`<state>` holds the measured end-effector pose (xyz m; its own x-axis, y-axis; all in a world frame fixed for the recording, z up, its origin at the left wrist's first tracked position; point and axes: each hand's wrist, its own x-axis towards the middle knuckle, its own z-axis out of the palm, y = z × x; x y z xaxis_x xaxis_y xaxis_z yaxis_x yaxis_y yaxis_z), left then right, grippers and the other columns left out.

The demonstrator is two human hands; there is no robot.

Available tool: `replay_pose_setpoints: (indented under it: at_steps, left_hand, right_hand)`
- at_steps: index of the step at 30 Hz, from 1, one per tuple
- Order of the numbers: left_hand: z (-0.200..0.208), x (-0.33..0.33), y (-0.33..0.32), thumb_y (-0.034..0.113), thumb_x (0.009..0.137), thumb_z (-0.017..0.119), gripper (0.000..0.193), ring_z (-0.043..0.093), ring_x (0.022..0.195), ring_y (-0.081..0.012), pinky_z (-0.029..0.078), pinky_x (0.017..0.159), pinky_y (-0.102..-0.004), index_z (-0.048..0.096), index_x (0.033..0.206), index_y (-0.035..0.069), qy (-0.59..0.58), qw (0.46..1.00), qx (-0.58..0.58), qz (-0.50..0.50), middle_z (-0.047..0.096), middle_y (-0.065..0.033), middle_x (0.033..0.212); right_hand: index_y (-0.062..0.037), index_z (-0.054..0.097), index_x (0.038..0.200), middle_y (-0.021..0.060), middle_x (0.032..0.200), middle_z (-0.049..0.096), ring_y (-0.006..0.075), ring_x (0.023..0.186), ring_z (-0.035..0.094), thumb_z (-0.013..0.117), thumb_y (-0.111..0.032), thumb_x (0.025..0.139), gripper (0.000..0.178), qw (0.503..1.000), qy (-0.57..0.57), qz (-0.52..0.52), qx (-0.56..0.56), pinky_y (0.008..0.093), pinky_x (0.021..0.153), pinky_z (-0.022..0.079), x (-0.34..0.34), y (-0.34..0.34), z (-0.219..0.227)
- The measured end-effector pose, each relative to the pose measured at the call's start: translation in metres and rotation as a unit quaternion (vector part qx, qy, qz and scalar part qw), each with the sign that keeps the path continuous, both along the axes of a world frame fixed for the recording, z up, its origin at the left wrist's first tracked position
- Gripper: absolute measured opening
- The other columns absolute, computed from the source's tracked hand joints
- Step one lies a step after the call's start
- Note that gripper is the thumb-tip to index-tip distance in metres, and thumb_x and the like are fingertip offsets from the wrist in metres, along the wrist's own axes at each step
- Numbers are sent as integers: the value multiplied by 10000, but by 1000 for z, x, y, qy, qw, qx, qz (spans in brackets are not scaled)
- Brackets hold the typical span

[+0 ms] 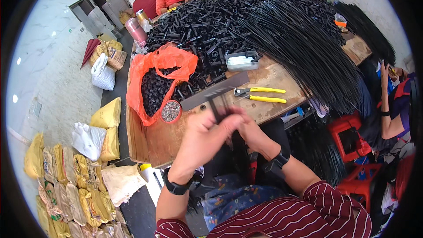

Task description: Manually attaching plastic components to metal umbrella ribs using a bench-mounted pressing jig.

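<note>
My left hand (203,142) and my right hand (256,137) meet over the near table edge, both closed around thin black rods (214,109). The rod ends stick up past my fingers, smeared by motion, and their number is hard to make out. Just beyond my hands lies a flat dark metal bar (205,98). Pincers with yellow handles (269,90) rest to its right. A round red-rimmed tub of small shiny metal bits (171,111) stands left of my hands, beside an orange plastic bag (136,89) full of small black parts.
Black tubular parts (194,26) heap over the wooden table (161,143). Long black rods (304,48) spread to the right, near a clear tub of white sticks (242,64). Red stools (350,136) and a co-worker's arm (387,114) are at right; sacks (79,185) line the left floor.
</note>
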<state>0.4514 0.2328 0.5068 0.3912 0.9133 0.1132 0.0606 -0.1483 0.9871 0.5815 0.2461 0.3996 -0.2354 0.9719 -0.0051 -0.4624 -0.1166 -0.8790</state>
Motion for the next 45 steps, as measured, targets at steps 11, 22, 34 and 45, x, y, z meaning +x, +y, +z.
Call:
replay_pose_setpoints:
  at_steps: [11, 22, 34, 45]
  left_hand:
    - [-78, -13, 181, 147, 786, 688, 165, 633, 818, -299, 495, 733, -362, 700, 874, 8, 337, 907, 208, 143, 654, -162, 884]
    - [-95, 8, 194, 104, 722, 721, 155, 519, 963, -336, 466, 799, -418, 661, 835, 16, 482, 824, 294, 48, 540, -154, 982]
    - [-24, -13, 194, 183, 818, 711, 236, 546, 685, -89, 456, 640, -245, 641, 933, -11, 73, 979, 46, 183, 607, -15, 757]
    - [-63, -34, 188, 177, 901, 527, 229, 598, 687, -250, 477, 655, -367, 551, 910, -51, 283, 933, 136, 176, 602, -154, 738]
  right_hand:
    - [-97, 551, 991, -19, 664, 501, 92, 531, 503, 465, -266, 985, 189, 992, 75, 18, -101, 241, 474, 427, 32, 21, -38]
    - [-66, 508, 1049, 2, 726, 502, 80, 573, 470, 530, -256, 970, 207, 986, 106, 65, -115, 221, 496, 402, 32, 13, -45]
    - [-45, 482, 1080, 17, 732, 480, 92, 578, 445, 451, -257, 1004, 228, 989, 96, 29, -111, 227, 466, 387, 39, 21, -38]
    - [-36, 475, 1095, 25, 749, 481, 92, 598, 443, 459, -237, 1002, 221, 988, 95, 36, -112, 232, 483, 387, 35, 13, -39]
